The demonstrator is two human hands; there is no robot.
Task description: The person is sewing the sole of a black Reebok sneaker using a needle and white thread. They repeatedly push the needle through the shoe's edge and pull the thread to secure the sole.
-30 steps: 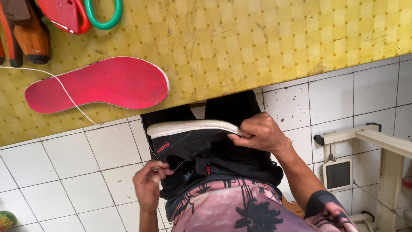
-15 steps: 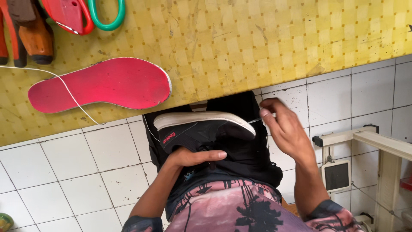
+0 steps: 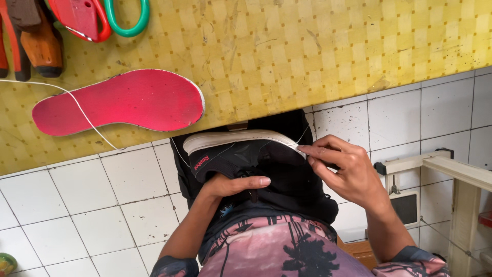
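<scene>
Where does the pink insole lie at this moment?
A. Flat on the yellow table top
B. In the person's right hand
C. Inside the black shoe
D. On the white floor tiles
A: the pink insole lies flat on the yellow table top, apart from the black shoe that both hands hold below the table's edge.

A small red label (image 3: 201, 162) is seen on the side of the black shoe (image 3: 230, 156), near its toe end just under the white sole; it is a short strip of red lettering set at a slant on the dark upper. A small dark screen-like panel (image 3: 404, 208) in a pale frame is seen low at the right, on the tiled wall beside the pale wooden frame (image 3: 451, 172); it is roughly square and nothing can be made out on it. No packages or signs are shown.
</scene>
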